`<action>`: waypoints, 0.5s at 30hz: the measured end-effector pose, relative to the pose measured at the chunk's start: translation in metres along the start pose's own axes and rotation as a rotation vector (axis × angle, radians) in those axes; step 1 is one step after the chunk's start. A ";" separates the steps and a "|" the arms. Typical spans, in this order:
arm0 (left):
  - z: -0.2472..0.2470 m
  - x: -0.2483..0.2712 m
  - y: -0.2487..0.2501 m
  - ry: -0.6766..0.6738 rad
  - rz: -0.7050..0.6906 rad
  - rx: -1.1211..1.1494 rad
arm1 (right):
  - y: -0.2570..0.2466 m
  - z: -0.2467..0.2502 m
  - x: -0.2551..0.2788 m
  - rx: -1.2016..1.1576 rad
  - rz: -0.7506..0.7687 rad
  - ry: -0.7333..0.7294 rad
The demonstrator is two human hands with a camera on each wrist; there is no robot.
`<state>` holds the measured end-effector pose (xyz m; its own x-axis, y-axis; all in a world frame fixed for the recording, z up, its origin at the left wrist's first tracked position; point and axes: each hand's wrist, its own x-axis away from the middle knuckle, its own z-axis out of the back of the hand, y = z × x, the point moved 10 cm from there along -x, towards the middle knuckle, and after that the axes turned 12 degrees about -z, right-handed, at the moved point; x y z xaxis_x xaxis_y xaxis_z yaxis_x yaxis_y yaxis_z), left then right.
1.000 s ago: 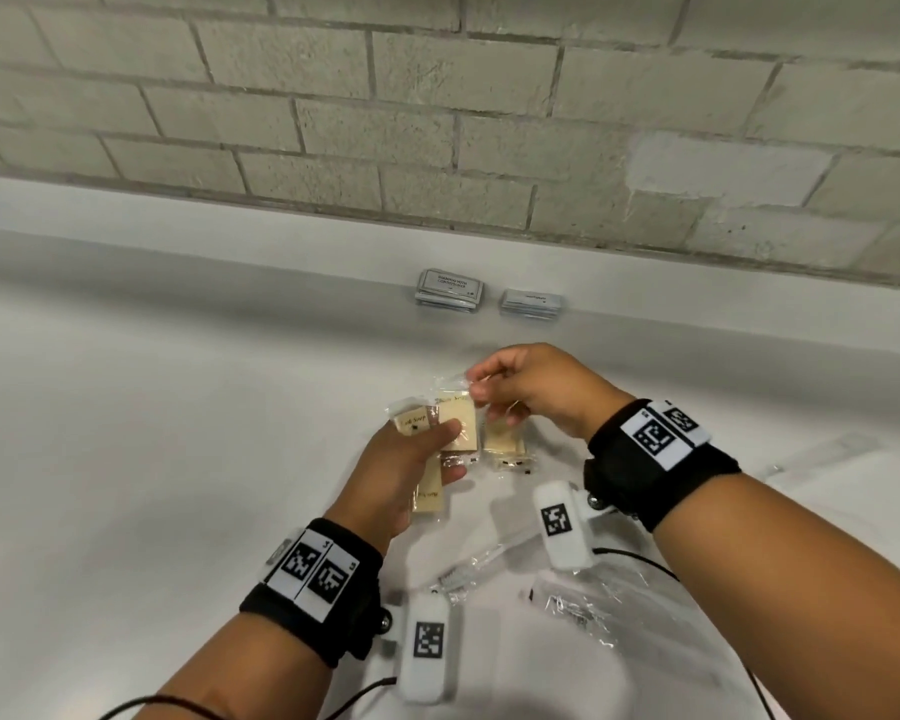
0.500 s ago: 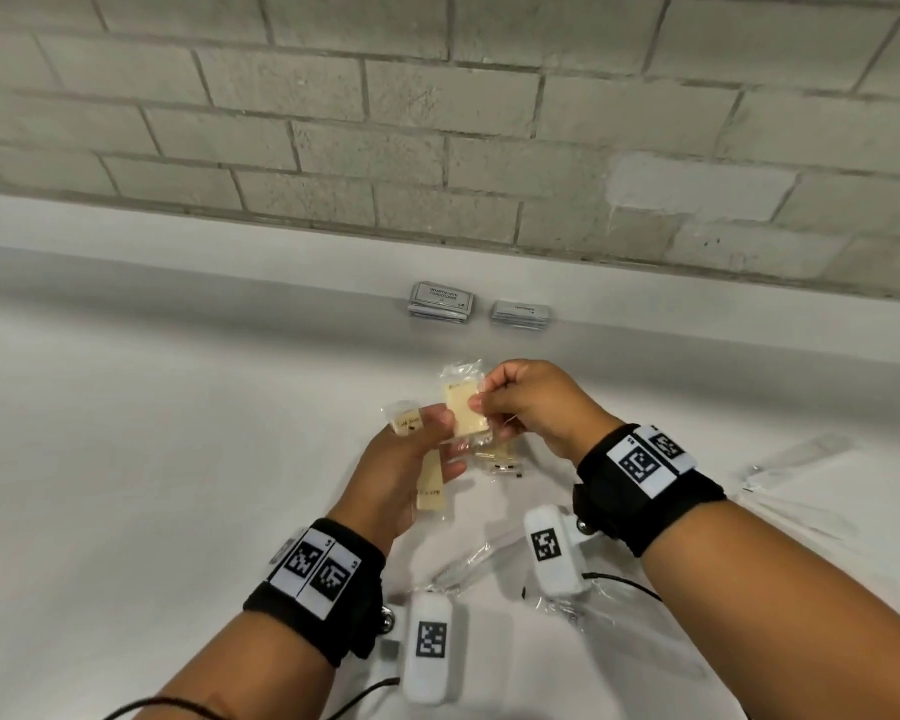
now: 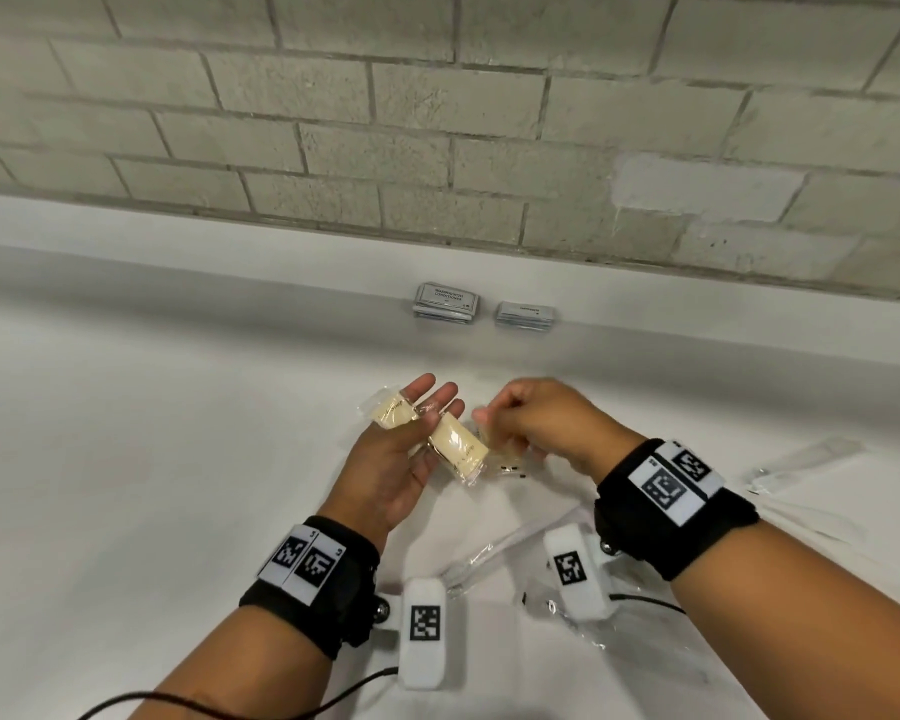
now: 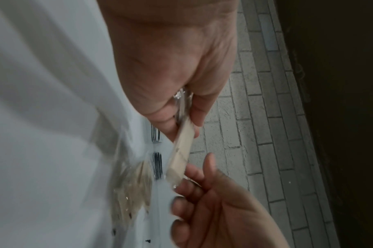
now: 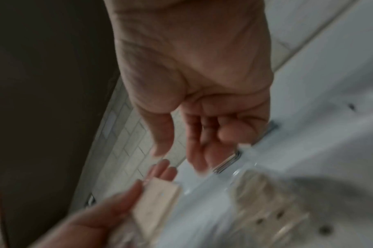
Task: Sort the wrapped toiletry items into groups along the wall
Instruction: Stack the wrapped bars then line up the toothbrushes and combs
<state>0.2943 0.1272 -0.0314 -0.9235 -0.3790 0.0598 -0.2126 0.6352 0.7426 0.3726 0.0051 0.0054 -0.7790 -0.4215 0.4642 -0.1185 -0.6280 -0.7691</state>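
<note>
Here, the left hand point(image 3: 393, 459) hovers palm-up over the white table point(image 3: 126, 459), fingers spread fairly straight, with two cream soap bars in clear plastic wrap on it: one soap bar point(image 3: 393, 412) at the far left by the fingertips, the other soap bar point(image 3: 458, 449) across the palm edge on the right. In the left wrist view the thumb and palm pinch the second bar's wrapper end point(image 4: 182, 107). The right hand point(image 3: 536, 423) sits just right of it, fingers loosely curled; motion blur hides whether it pinches anything, so I cannot tell. Beneath and between the hands, more wrapped cream bars point(image 3: 507, 452) lie on the table. Nearer, clear plastic packets holding slim items point(image 3: 494, 553) spread under the wrists, and another clear long packet point(image 3: 806, 459) lies far right. At the far edge, against the grey brick wall point(image 3: 437, 122), stand two small stacks: grey shampoo sachets point(image 3: 445, 301) on the left and a smaller stack of grey sachets point(image 3: 526, 314) just beside it on the right.
</note>
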 end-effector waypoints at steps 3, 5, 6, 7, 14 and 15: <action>-0.007 -0.001 0.001 -0.018 -0.016 -0.025 | 0.013 -0.030 0.009 -0.111 -0.066 -0.236; -0.012 0.001 0.001 -0.043 -0.022 -0.132 | 0.019 -0.021 0.005 -0.219 -0.071 -0.161; -0.013 0.002 0.000 -0.049 -0.027 -0.188 | 0.020 -0.015 0.004 -0.257 -0.069 -0.117; -0.013 0.003 -0.001 -0.048 -0.032 -0.223 | 0.021 -0.010 0.003 -0.284 -0.062 -0.084; 0.001 0.007 -0.001 0.064 -0.068 -0.258 | 0.022 -0.006 0.009 -0.426 -0.048 -0.079; 0.001 0.008 0.000 0.060 -0.079 -0.328 | 0.021 0.000 0.008 -0.434 -0.028 -0.028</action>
<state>0.2867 0.1249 -0.0314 -0.8856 -0.4637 0.0261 -0.1593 0.3562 0.9207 0.3636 -0.0116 -0.0069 -0.7555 -0.4298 0.4945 -0.3917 -0.3087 -0.8668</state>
